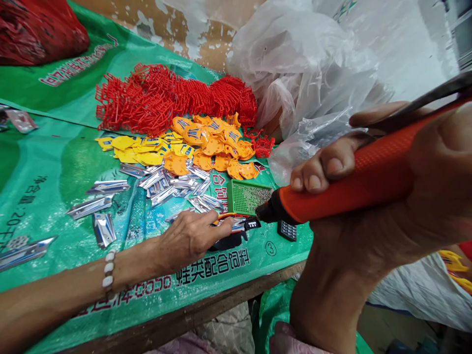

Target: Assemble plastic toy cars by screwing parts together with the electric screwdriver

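Observation:
My right hand (398,196) is wrapped round an orange electric screwdriver (342,189), close to the camera, with its black tip pointing left at a small assembly (236,227) of orange, silver and black parts on the green sheet. My left hand (190,238) lies on the sheet with its fingers pressed on that assembly, holding it down. A white bead bracelet (108,274) is on the left wrist. Just behind the tip sits a small green tray (245,196) with tiny screws.
Piles lie on the green woven sheet (55,167): red plastic frames (165,98), yellow and orange discs (199,145), silver metal pieces (162,187). Clear plastic bags (306,83) bulge at the back right, a red bag (37,29) at top left. The table's wooden edge (206,314) runs below.

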Demonstrator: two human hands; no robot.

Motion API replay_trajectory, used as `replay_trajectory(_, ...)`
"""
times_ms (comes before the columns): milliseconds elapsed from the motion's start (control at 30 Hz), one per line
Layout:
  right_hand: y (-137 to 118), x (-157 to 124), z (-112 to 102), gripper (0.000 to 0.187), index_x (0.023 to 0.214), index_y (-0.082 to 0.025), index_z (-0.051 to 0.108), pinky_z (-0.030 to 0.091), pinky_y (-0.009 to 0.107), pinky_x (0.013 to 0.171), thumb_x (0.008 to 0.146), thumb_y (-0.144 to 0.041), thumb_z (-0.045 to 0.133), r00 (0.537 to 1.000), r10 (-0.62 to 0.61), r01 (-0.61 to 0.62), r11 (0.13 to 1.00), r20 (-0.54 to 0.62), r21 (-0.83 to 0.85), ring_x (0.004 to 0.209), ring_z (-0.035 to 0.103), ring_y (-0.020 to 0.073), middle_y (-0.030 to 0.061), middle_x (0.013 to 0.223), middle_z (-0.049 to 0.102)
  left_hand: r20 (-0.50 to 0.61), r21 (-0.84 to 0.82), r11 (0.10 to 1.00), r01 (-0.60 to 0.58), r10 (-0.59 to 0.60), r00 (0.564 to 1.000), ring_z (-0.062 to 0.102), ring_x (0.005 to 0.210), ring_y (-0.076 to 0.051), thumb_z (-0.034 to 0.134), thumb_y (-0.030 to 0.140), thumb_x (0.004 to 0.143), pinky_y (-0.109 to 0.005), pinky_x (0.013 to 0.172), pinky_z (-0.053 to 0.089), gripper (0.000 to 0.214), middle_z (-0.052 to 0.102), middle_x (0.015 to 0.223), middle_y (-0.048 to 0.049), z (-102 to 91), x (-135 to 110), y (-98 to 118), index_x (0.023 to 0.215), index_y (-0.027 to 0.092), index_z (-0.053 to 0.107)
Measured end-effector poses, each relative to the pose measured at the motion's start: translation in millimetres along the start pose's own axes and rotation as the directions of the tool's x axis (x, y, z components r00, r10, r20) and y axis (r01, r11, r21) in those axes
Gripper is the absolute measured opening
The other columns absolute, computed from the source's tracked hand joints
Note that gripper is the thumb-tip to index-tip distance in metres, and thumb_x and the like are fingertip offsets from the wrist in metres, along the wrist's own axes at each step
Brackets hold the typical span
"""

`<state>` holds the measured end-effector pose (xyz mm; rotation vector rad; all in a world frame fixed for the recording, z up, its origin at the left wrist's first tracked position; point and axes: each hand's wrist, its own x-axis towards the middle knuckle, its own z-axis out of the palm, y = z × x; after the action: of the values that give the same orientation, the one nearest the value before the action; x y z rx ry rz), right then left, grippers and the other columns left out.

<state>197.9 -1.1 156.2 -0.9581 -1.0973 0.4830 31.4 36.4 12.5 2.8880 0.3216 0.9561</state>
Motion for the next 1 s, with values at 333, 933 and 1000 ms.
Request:
replay_trajectory(333,2.1,-1.6,-1.7,0.023,0.083,-0.026,0.069,0.042,0.025,0.035,0.082,-0.047,0.059,1.000,-0.012,0.012,0.999,-0.005,0.046,0.040,0.048,0.0100,-0.0049,0.055,0.052,-0.007,-0.054,0.999,-0.008,0.008,1.000,0.056,0.051,-0.017,0.031,-0.004,0.083,-0.028,0.041,0.032,0.044,0.059,0.074,-0.0006,0.1,1.2,-2.5,0.119,0.018,0.044)
replay_trajectory(933,0.4,-5.2,-3.8,0.022,0.082,-0.033,0.068,0.040,0.031,0.034,0.082,-0.050,0.054,1.000,-0.008,0.008,0.999,-0.008,-0.035,0.040,0.046,0.0140,-0.0030,0.057,0.048,0.040,-0.075,0.997,0.019,-0.016,0.999,0.056,0.053,-0.016,0.033,-0.005,0.080,-0.027,0.044,0.032,0.046,0.061,0.077,-0.0013,-0.7,0.1,-2.5,0.117,0.019,0.046)
replay_trajectory(1000,0.6,-6.2,-4.1,0.021,0.084,-0.032,0.069,0.041,0.031,0.035,0.081,-0.048,0.056,1.000,-0.007,0.006,0.999,-0.014,-0.043,0.041,0.046,0.0133,-0.0029,0.059,0.048,0.036,-0.077,0.997,0.016,-0.013,0.999,0.056,0.053,-0.016,0.033,-0.005,0.079,-0.027,0.044,0.032,0.046,0.061,0.077,-0.0015,-0.9,0.3,-2.7,0.117,0.019,0.045)
